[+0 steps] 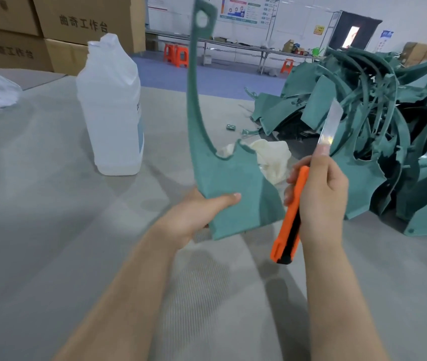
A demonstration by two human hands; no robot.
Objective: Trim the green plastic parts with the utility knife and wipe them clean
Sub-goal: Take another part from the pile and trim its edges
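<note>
The left hand (194, 217) pinches the green plastic part (233, 175) upright; the right hand (319, 194) grips the orange utility knife (288, 222), blade out. Cartons (82, 22) beyond the far-left corner of the table (37, 204) read 曲奇工作台.

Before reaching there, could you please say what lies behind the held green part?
A crumpled white cloth lies on the table behind the green part, which hides its lower left.

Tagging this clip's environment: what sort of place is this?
Likely a factory finishing workshop: a pile of green plastic parts on the grey workbench, stacked cardboard boxes behind, and long work tables with orange stools beyond.
</note>
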